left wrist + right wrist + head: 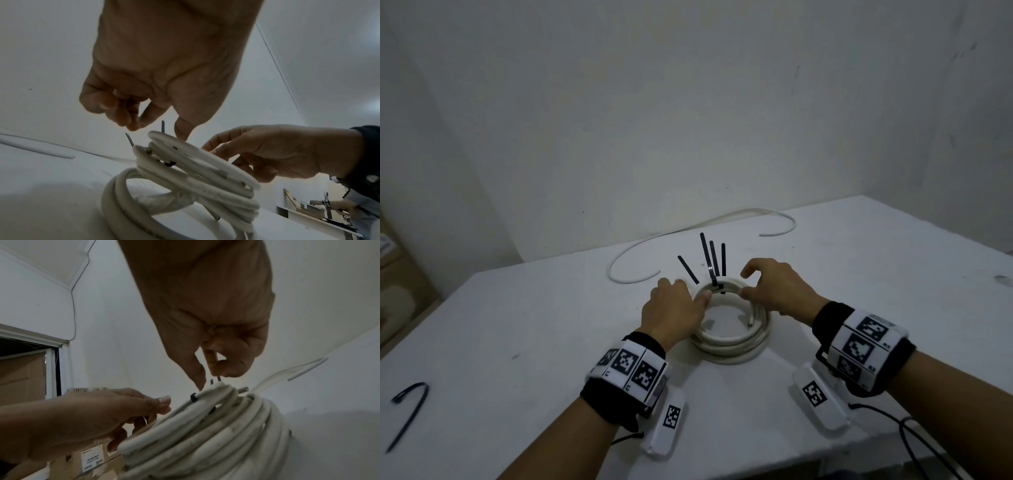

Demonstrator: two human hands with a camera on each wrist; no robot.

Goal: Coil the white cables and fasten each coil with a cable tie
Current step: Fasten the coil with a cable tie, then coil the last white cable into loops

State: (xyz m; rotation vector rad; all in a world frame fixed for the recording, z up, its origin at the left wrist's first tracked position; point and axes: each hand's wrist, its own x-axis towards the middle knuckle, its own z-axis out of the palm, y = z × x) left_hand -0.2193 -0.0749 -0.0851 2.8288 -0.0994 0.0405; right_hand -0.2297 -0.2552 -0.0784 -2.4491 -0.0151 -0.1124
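Observation:
A coil of white cable (729, 337) lies flat on the white table (534, 325). A black cable tie (720, 286) sits on its far rim, and several black tie strips (713, 260) stick out behind it. My left hand (693, 289) is on the coil's left side, with the thumb touching the rim beside the tie. My right hand (746, 282) is on the right side, its thumb at the rim. In the wrist views the left hand (154, 128) and right hand (212, 378) show loosely curled fingers with nothing between them. The tie band (193, 397) wraps the upper loops.
A second white cable (688, 236) lies uncoiled along the table's far edge. One loose black cable tie (409, 414) lies at the front left. Cardboard boxes (400, 281) stand beyond the left edge. A black cord (914, 442) trails at the front right.

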